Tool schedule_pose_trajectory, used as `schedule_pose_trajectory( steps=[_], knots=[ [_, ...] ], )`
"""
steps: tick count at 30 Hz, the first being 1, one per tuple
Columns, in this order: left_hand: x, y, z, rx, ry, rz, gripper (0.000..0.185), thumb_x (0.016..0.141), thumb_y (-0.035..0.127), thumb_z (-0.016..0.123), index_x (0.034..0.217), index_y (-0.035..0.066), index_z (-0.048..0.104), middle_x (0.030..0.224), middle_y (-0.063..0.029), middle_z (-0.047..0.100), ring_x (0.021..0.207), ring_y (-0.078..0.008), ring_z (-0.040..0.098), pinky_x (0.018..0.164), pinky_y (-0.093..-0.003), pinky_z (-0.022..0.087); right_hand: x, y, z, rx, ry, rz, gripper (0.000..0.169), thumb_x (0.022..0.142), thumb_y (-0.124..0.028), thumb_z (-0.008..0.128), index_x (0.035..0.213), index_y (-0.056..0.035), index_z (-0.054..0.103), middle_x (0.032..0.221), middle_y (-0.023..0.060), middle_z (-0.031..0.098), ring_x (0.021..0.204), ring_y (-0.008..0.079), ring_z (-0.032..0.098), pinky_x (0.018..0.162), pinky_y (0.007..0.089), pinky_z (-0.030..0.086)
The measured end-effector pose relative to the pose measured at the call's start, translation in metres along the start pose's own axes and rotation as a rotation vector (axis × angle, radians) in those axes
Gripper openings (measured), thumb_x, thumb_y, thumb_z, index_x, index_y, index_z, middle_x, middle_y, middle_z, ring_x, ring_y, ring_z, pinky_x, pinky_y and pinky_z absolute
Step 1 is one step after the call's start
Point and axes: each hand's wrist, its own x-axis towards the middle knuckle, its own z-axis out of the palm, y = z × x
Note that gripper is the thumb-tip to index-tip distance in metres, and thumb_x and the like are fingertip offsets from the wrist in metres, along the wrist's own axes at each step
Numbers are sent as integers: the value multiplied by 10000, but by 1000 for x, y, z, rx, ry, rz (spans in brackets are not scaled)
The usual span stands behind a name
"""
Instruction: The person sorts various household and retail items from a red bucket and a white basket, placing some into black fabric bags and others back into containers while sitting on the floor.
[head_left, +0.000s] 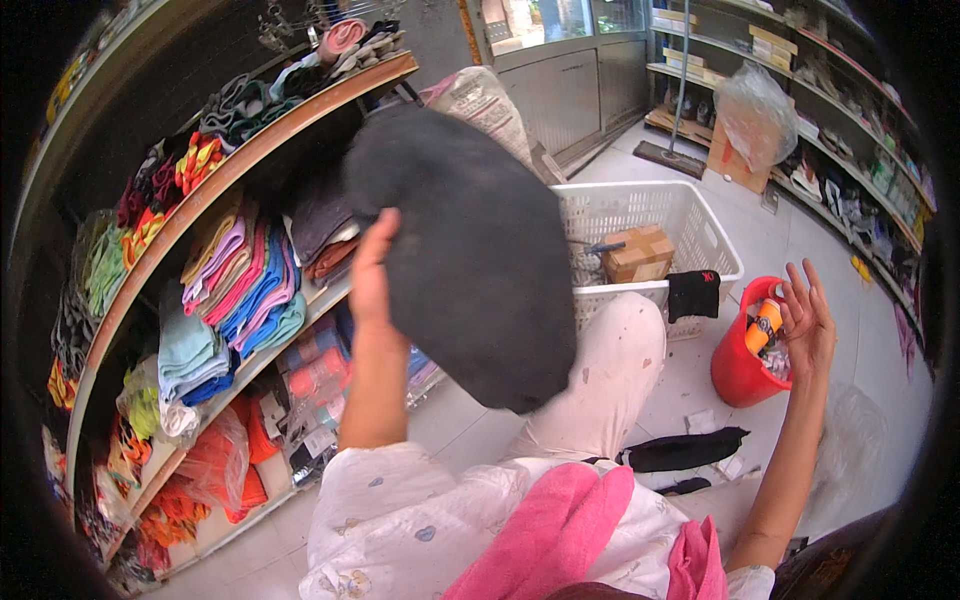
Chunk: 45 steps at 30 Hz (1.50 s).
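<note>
A large dark grey piece of cloth (472, 262) is held up in front of me by my left hand (373, 274), its thumb lying over the left edge. What the cloth is cannot be told, and my other left fingers are hidden behind it. My right hand (808, 322) is raised with fingers apart, holding nothing, beside a red bucket (731, 371) that contains an orange container (763, 326) and scraps. Past my knee, a white plastic basket (705, 232) contains a cardboard box (637, 255). A small black cloth (694, 294) with red stitching hangs over its near rim.
On my left, metal shelving (225, 180) bears folded towels (255, 277), gloves (199, 161) and bagged goods. A broom (667, 159) stands before shelves of small goods (855, 142) at the right. Black fabric (686, 448) lies beside my leg. A woven sack (480, 105) leans behind the cloth.
</note>
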Motion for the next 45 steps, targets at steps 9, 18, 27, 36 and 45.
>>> schedule_pose_trajectory(
  steps=[9,18,27,36,45],
  knots=[
    [68,126,-108,179,283,90,356,914,263,513,1165,18,573,1159,-129,604,1002,-308,587,885,-417,472,9,18,-51,41,154,25,479,918,-130,491,1365,-13,362,1314,157,495,1104,203,575,803,259,556],
    [201,226,-258,625,651,165,472,872,350,571,1165,-19,574,1138,-166,617,1042,-292,583,960,-401,428,14,17,-68,-128,259,101,457,892,-171,534,1322,-40,450,1252,129,556,1012,149,611,766,224,552],
    [184,190,-222,2190,417,-121,699,851,657,372,1274,127,540,1268,-224,515,1206,-356,471,1003,-398,354,21,7,-97,-297,282,162,451,882,-215,545,1300,-59,483,1206,105,590,909,112,640,707,185,543],
    [156,43,-48,1792,94,796,308,882,308,578,1082,91,664,1104,-116,639,1090,-242,572,960,-358,402,-11,-35,-99,-703,294,319,368,900,-228,542,1235,-76,520,1045,44,646,836,99,643,700,217,541],
    [133,-175,86,1392,-728,112,376,836,182,616,1196,73,605,1175,-98,615,1074,-165,555,925,-316,398,-26,-42,-166,-1002,440,497,352,860,-206,561,1178,-55,559,1060,93,638,877,185,649,707,319,524]
  ],
)
